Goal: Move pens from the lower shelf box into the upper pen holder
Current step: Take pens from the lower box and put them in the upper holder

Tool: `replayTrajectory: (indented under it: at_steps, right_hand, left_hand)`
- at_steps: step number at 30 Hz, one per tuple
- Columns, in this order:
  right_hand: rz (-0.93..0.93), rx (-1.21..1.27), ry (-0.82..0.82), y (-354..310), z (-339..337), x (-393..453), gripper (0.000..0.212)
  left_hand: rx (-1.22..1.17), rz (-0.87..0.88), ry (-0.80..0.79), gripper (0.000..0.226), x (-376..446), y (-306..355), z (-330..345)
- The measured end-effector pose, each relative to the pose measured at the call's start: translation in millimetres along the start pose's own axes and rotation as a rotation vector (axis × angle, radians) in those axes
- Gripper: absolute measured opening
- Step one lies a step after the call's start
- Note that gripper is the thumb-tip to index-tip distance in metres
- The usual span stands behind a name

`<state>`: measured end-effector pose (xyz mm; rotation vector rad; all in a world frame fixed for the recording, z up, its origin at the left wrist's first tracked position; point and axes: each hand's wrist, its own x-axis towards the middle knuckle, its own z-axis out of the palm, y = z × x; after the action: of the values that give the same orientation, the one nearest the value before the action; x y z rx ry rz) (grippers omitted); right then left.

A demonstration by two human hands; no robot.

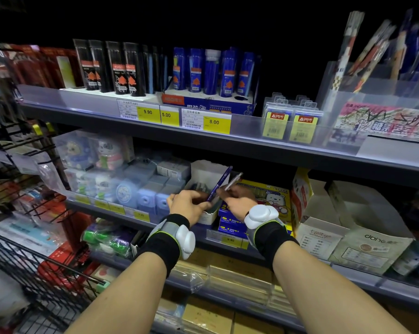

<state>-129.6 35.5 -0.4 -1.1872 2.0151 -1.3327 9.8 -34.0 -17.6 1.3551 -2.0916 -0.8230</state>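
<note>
A white open-topped box (207, 172) of pens stands on the lower shelf, at centre. My left hand (188, 203) is at the box's front and grips a dark blue pen (220, 183) that points up and to the right. Beside it, my right hand (239, 203) pinches a paler lilac pen (233, 180), also tilted up to the right. Both hands touch over the box's front rim. The clear plastic pen holder (372, 102), filled with several patterned pens, stands on the upper shelf at the far right.
The upper shelf carries black refill tubes (112, 68), blue refill tubes (213, 73) and blister packs (290, 119) behind a clear rail with yellow price tags. Blue crayon boxes (261, 196) and cardboard cartons (329, 213) flank the pen box. A wire basket rack (35, 268) juts out at left.
</note>
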Motion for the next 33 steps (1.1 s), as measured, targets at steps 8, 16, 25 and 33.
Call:
replayTrajectory:
  at_steps: [8,16,25,33]
  right_hand:
    - [0.000,-0.107,-0.098,-11.9,-10.2,-17.1,0.031]
    - [-0.244,0.080,-0.023,-27.5,-36.9,-62.3,0.008]
    - [-0.345,0.076,0.042,-56.2,-105.3,-108.3,0.024]
    - [-0.393,0.089,0.136,-87.8,-197.0,-147.9,0.007]
  left_hand:
    - [-0.161,0.145,0.016,0.021,-25.8,10.9,-27.7]
    - [-0.180,0.178,-0.032,0.021,-56.2,35.1,-45.7]
    - [-0.319,0.249,-0.250,0.024,-105.7,96.9,-71.8]
    - [-0.471,0.337,-0.319,0.016,-148.5,170.4,-85.4]
